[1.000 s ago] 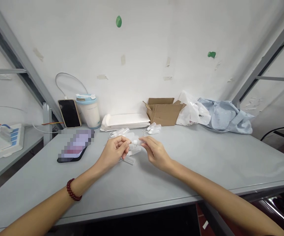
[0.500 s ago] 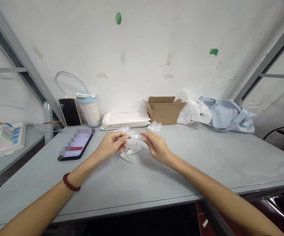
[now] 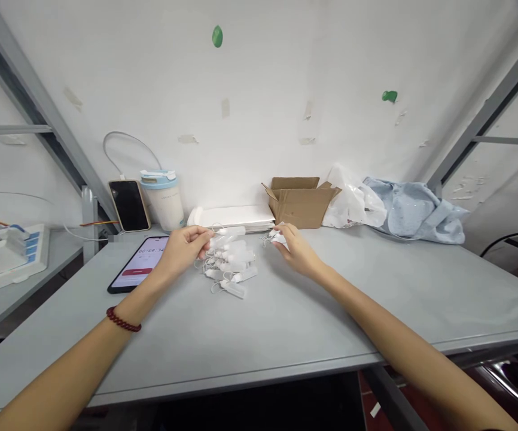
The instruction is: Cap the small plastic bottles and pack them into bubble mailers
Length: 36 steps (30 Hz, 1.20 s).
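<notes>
A heap of small clear plastic bottles (image 3: 233, 260) with white caps and thin white cord loops lies on the grey table (image 3: 259, 335). At the heap's far left edge my left hand (image 3: 186, 248) is pinched closed at the cap end of a small bottle (image 3: 232, 231). My right hand (image 3: 299, 251) is right of the heap, thumb and fingers around a small bottle (image 3: 280, 237) at a second, smaller group. Its fingers partly hide that group, and loops of cord (image 3: 267, 240) stick out to the left.
Behind the heap lies a stack of white flat packs (image 3: 232, 214), beside an open cardboard box (image 3: 301, 206), a white plastic bag (image 3: 353, 200) and blue cloth (image 3: 414, 209). Leftward are a lying phone (image 3: 136, 269), a standing phone (image 3: 128, 205), a cup (image 3: 164, 200) and a power strip (image 3: 34, 254).
My hands have moved apart from the bottle they held between them. My left hand has shifted left to the heap's edge; my right hand has moved slightly right to the smaller group.
</notes>
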Each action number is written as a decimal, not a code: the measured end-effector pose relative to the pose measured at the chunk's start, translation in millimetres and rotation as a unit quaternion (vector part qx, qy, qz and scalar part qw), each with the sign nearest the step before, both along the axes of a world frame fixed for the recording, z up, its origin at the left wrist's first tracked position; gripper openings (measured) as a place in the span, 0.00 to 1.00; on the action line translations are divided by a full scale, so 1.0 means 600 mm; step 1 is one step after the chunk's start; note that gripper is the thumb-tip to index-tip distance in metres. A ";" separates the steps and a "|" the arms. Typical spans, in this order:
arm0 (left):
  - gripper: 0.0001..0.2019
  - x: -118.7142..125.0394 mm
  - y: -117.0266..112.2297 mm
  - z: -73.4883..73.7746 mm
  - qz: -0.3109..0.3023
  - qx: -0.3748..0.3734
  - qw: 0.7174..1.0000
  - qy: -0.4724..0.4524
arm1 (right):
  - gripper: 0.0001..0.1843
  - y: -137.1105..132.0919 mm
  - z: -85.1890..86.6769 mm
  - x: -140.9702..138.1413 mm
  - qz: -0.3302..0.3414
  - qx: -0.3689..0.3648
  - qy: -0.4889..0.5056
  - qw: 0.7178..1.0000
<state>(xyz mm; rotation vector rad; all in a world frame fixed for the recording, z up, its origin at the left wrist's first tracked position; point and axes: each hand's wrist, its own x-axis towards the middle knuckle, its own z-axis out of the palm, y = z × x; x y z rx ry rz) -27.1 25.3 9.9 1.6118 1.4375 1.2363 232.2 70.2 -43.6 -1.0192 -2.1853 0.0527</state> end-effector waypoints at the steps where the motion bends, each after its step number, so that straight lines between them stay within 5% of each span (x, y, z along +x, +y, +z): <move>1: 0.10 -0.005 0.004 -0.001 0.016 0.004 1.000 -0.005 | 0.15 0.011 -0.004 0.009 -0.018 -0.010 -0.022 1.000; 7: 0.09 -0.013 0.019 -0.015 0.041 -0.013 0.999 -0.007 | 0.17 0.039 -0.018 0.032 -0.062 -0.085 -0.146 0.984; 15: 0.09 -0.014 0.022 -0.020 0.019 -0.041 0.998 0.048 | 0.16 0.034 -0.016 0.030 -0.081 -0.088 -0.173 0.978; 22: 0.07 -0.020 0.032 -0.029 0.127 0.008 0.991 -0.052 | 0.13 0.035 -0.013 0.031 -0.095 -0.102 -0.193 0.971; 31: 0.05 -0.036 0.049 -0.048 0.053 -0.084 0.991 0.090 | 0.10 0.030 -0.004 0.028 -0.103 -0.113 -0.209 0.966; 36: 0.11 -0.034 0.039 -0.038 0.108 0.000 0.979 0.175 | 0.08 0.024 -0.002 0.022 -0.101 -0.116 -0.190 0.970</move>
